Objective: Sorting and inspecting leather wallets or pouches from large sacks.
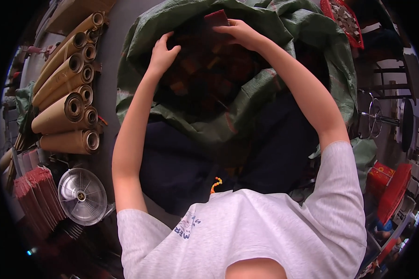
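Observation:
A large green woven sack [246, 100] stands open in front of my lap, its rim loosely folded down. Deep in its shadowed mouth lie many small blocky pieces [205, 69], dark with some brownish orange ones; their kind is hard to make out. At the far side of the opening, my right hand [242, 35] grips a small dark red block [216, 18] between thumb and fingers. My left hand [164, 56] hovers over the left part of the opening, thumb and fingers apart, with nothing in it.
Several brown paper rolls [63, 109] are piled at the left. Below them stand a metal fan [82, 196] and a stack of reddish sheets [38, 195]. A red basket of small pieces [343, 21] is at the far right, with a round stool [405, 124] and red bins [393, 193] nearer.

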A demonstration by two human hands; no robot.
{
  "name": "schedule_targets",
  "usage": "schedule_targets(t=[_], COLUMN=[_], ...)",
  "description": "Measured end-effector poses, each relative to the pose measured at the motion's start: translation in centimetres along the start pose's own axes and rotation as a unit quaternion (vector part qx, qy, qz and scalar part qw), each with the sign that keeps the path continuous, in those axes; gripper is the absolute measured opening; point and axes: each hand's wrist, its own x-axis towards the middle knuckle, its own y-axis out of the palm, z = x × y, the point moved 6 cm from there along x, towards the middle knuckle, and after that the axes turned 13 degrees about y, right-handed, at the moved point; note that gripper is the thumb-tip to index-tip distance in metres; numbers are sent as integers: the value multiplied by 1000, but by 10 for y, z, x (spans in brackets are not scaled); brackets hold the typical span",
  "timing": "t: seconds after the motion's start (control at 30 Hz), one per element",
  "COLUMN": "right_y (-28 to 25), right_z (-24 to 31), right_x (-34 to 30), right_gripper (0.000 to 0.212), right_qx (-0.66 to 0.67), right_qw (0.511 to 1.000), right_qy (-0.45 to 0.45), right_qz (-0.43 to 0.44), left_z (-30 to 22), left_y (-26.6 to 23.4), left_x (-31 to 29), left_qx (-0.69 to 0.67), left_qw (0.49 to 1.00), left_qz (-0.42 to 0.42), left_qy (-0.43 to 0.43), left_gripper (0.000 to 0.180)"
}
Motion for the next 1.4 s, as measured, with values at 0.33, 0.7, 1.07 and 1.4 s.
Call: schedule_targets(t=[0.33,0.7,1.07,1.4], right_y=[-152,-251,-151,-60], right_z=[23,-306,-152,-22], right_x=[-107,-179,-174,-54], right_gripper=[45,27,18,11], right_qx=[-162,28,-9,-404], right_qw=[983,904,839,842], right_qy=[8,106,-191,-236], right_qz=[-91,-412,-509,-269], left_z=[-19,-109,-3,-178], left_y=[0,85,228,113], left_x=[-5,20,138,54], left_qx=[-48,67,357,294], left_qw=[997,968,827,849], left_qz=[56,151,403,261], left_qy=[-6,186,164,354], left_gripper=[51,29,35,29])
